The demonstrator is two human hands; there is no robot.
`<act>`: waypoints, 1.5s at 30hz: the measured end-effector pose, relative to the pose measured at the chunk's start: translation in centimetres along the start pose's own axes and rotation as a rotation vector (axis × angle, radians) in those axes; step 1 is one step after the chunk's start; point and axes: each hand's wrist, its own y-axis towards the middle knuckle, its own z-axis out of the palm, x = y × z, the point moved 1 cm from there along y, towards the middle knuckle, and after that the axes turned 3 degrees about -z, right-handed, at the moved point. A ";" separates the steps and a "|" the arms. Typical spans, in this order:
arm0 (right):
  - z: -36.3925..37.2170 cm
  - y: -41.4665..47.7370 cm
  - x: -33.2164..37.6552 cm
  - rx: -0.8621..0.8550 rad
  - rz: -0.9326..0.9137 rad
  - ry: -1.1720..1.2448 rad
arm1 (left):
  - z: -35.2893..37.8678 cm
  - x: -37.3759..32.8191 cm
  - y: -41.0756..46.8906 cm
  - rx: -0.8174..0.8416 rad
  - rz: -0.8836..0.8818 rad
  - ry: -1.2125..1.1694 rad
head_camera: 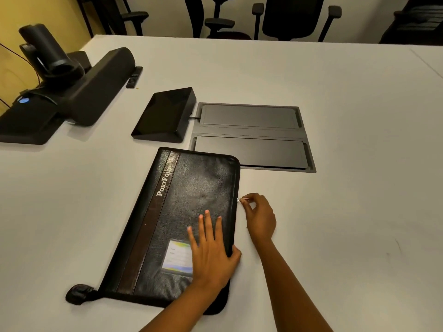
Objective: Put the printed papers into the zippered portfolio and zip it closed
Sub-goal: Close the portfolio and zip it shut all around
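Observation:
A black leather portfolio (182,212) with a brown stripe and the word "Portfolio" lies closed on the white table, tilted a little. My left hand (211,250) presses flat on its cover near the lower right, partly covering a clear card window (176,254). My right hand (260,216) pinches the small metal zipper pull (239,199) about halfway along the portfolio's right edge. No printed papers are in sight. A black strap loop (79,293) sticks out at the portfolio's bottom left corner.
A black touch panel (165,115) and a grey recessed cable box (251,135) with two lids sit just beyond the portfolio. A black conference camera and speaker bar (72,89) stand at the far left. Office chairs (287,17) line the far edge of the table.

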 end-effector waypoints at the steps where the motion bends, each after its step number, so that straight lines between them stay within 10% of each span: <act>1: 0.0 0.0 -0.2 -0.015 -0.008 0.017 | 0.1 -0.1 0.9 0.002 0.029 -0.009; 14: 0.7 -0.1 -0.6 -0.013 -0.014 0.183 | -2.6 -0.4 19.8 0.006 0.213 -0.059; 31: 3.0 9.0 2.0 -0.043 0.191 0.066 | -1.3 -1.4 20.1 -0.299 0.207 -0.171; 45: 4.3 11.8 2.9 0.066 0.092 0.048 | -3.0 -3.3 23.0 -0.073 0.009 -0.153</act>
